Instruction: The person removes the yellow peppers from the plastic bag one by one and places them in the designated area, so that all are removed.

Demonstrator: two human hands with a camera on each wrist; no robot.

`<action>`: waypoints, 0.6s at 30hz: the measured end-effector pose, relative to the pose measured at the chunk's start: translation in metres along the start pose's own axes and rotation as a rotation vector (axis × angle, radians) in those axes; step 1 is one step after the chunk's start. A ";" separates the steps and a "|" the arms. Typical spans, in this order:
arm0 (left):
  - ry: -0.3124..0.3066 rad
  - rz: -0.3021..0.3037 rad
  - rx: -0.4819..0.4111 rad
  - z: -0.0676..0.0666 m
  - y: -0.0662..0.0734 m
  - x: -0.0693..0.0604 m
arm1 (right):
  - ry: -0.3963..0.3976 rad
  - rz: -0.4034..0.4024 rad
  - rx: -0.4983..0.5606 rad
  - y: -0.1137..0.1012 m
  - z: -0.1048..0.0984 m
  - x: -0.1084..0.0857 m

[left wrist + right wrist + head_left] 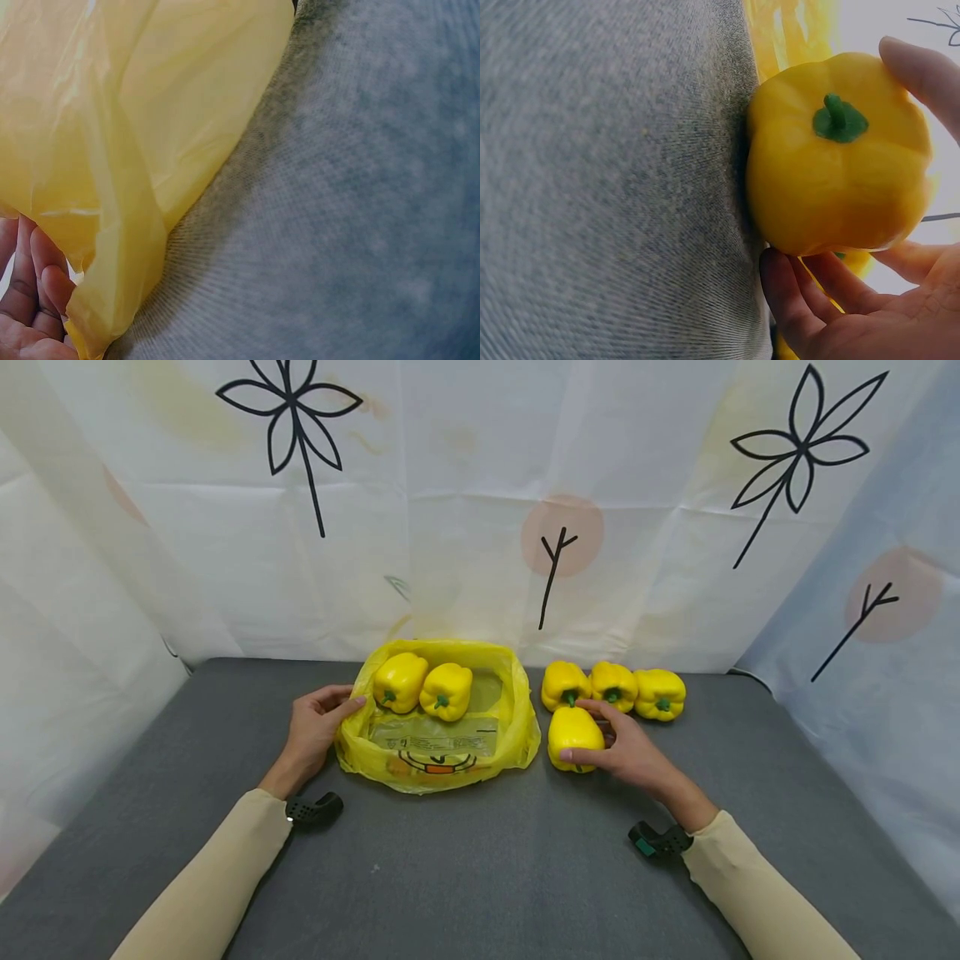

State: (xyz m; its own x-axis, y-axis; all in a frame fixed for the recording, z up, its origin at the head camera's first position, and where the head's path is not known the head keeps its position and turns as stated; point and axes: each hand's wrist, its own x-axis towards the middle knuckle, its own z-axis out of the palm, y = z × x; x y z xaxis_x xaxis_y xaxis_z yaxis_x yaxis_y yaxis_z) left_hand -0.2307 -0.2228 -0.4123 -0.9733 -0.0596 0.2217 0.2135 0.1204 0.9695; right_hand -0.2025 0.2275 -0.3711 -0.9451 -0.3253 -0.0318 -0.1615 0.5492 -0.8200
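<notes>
Faintly, the yellow bag (519, 727) shows illegible print (432, 742).

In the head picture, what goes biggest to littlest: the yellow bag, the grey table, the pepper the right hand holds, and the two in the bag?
1. Grey table
2. Yellow bag
3. Held pepper, left bagged pepper, right bagged pepper: too alike to rank

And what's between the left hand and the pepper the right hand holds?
The yellow bag, with two peppers in it, as the head view shows.
</notes>
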 end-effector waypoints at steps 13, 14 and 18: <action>0.005 -0.003 -0.003 0.000 -0.001 0.000 | -0.010 0.010 0.024 -0.001 0.001 0.000; 0.004 -0.001 -0.002 0.000 -0.001 0.000 | -0.009 0.010 0.026 0.000 0.001 0.000; 0.001 0.003 -0.001 0.000 0.000 0.000 | -0.006 0.013 0.035 0.000 0.002 0.001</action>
State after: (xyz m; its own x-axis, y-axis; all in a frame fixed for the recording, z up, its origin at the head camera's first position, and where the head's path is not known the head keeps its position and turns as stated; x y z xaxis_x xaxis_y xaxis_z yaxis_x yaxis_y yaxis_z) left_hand -0.2312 -0.2233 -0.4126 -0.9726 -0.0601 0.2246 0.2164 0.1192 0.9690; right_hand -0.2028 0.2258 -0.3720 -0.9452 -0.3232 -0.0456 -0.1392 0.5257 -0.8392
